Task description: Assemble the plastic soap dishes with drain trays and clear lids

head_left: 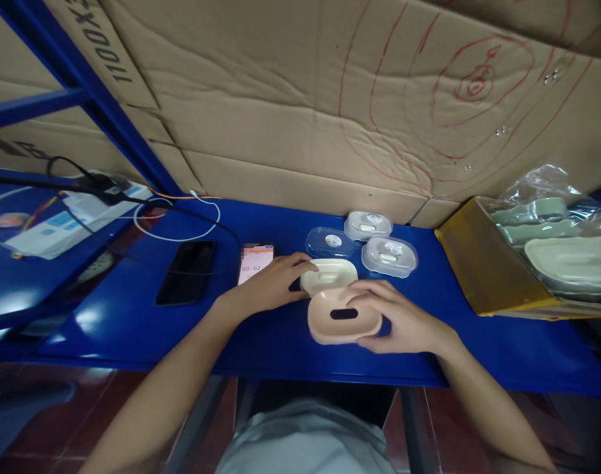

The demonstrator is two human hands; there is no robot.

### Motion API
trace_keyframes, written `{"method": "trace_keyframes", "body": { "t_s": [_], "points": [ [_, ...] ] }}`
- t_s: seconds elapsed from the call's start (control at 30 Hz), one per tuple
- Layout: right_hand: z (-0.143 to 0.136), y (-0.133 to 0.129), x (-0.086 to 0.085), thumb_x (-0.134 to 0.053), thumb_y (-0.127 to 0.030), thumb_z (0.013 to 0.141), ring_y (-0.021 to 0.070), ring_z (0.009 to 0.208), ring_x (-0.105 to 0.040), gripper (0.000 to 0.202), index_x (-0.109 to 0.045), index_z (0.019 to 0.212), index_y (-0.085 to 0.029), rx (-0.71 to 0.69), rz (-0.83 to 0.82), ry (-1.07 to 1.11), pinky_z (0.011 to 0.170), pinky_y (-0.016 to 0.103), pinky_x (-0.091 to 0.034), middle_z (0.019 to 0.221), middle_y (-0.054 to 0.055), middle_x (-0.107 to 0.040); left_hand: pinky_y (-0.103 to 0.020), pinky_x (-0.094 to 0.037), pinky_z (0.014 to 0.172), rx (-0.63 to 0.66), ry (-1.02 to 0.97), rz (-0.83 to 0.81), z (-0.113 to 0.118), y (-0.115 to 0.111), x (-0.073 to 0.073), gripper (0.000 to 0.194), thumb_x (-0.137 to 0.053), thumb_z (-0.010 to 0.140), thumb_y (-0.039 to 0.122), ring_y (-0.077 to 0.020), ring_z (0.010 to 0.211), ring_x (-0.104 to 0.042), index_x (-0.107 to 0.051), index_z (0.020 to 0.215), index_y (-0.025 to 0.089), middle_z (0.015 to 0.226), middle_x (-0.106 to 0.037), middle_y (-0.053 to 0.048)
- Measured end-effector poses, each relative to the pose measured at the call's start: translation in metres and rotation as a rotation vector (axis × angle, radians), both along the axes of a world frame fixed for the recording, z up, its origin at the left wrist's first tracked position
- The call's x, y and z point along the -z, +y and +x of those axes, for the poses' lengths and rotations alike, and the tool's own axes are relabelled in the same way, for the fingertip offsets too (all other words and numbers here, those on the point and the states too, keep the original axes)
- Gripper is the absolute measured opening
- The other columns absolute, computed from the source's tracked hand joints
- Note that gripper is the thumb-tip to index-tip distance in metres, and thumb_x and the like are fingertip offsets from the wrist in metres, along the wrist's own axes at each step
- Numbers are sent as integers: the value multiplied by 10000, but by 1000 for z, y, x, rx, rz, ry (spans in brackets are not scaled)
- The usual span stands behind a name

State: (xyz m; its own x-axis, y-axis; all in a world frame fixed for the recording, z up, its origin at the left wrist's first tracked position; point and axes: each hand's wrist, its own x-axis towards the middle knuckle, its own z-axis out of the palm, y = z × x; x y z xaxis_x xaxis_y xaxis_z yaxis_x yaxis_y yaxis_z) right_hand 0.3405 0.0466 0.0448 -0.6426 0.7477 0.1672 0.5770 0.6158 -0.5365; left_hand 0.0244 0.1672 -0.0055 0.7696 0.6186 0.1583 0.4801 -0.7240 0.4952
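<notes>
At the table (275, 349), a cream dish (330, 276) is being held by the left hand (280, 280), a pink dish (324, 313) by the right hand (403, 319), apparently unfinished, two far clear boxes (390, 257) apparently done.

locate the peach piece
In the head view, just right of centre, the peach piece is in the right hand, nearer than the cream piece.

the desk (132, 329) lies open along its front edge and in a lane between the clear cases (406, 258) and the cardboard box (482, 263). beyond the hands (401, 317), those cases block a straight reach; leftward, the lit phone (255, 263), dark phone (185, 273) and looping white cable (182, 239) obstruct.
</notes>
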Motion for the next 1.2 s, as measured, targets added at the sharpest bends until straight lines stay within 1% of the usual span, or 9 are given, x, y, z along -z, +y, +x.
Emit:
{"method": "trace_keyframes", "body": {
  "t_s": [0.13, 0.27, 0.4, 0.57, 0.73, 0.87, 1.0, 1.1, 1.2],
  "points": [
    [20, 13, -2, -756, -371, 950, 337, 1445, -518, 501, -585, 1419, -324, 134, 151, 90, 1201, 566, -448, 1472, 107, -592, -453, -464, 1133, 8, 32, -7, 3, -4, -6, 601, -770, 948, 397, -324, 1312, -608, -544, 1497, 308, 1488, -569, -100],
    [29, 27, 10, -737, -388, 971, 365, 1440, -525, 461, -609, 1406, -309, 237, 291, 79, 1191, 604, -449, 1459, 125, -591, -520, -406, 1156, -61, 83, 50, 12, -12, -14, 758, -774, 940, 467, -372, 1366, -554, -431, 1594, 298, 1519, -574, -109],
    [27, 30, 20, -738, -418, 982, 357, 1457, -505, 453, -608, 1399, -297, 216, 300, 22, 1202, 597, -423, 1476, 128, -587, -541, -364, 1175, -107, 113, 51, 19, -18, -17, 826, -773, 937, 419, -393, 1405, -535, -360, 1641, 286, 1591, -535, -125],
    [15, 28, 24, -731, -454, 989, 351, 1454, -513, 479, -593, 1420, -297, 167, 263, -28, 1185, 587, -424, 1474, 131, -606, -520, -388, 1178, -48, 61, -46, 19, -20, -14, 938, -790, 926, 393, -375, 1467, -501, -238, 1682, 324, 1644, -479, -125],
    [2, 27, 33, -702, -421, 1011, 350, 1539, -426, 522, -544, 1493, -298, 90, 206, -65, 1204, 588, -406, 1561, 134, -548, -545, -371, 1214, -23, 10, -97, 17, -21, -13, 1016, -793, 918, 349, -375, 1572, -367, -146, 1700, 398, 1756, -273, -110],
    [-3, 26, 34, -690, -408, 1013, 350, 1561, -392, 552, -515, 1526, -301, 94, 169, -89, 1227, 598, -376, 1615, 136, -500, -567, -331, 1234, 17, 27, -138, 17, -24, -14, 1019, -785, 918, 327, -390, 1579, -351, -141, 1699, 440, 1789, -189, -87],
    [-5, 26, 33, -689, -391, 1002, 343, 1546, -415, 587, -501, 1552, -305, 92, 170, -87, 1216, 575, -406, 1630, 132, -488, -565, -305, 1236, 19, 20, -131, 20, -26, -13, 979, -788, 926, 421, -387, 1569, -367, -185, 1698, 416, 1760, -284, -98],
    [-6, 26, 35, -691, -390, 1004, 346, 1559, -396, 599, -496, 1565, -316, 81, 180, -114, 1230, 595, -384, 1629, 121, -499, -566, -286, 1228, 13, 20, -71, 22, -25, -10, 864, -777, 929, 509, -383, 1518, -432, -328, 1656, 383, 1659, -465, -99],
    [-8, 26, 36, -665, -394, 1027, 349, 1589, -345, 577, -485, 1571, -329, 67, 168, -154, 1255, 637, -322, 1645, 109, -493, -575, -262, 1218, 12, 59, -21, 22, -23, -9, 756, -771, 927, 542, -388, 1478, -471, -451, 1586, 352, 1588, -550, -100]
  ]
}}
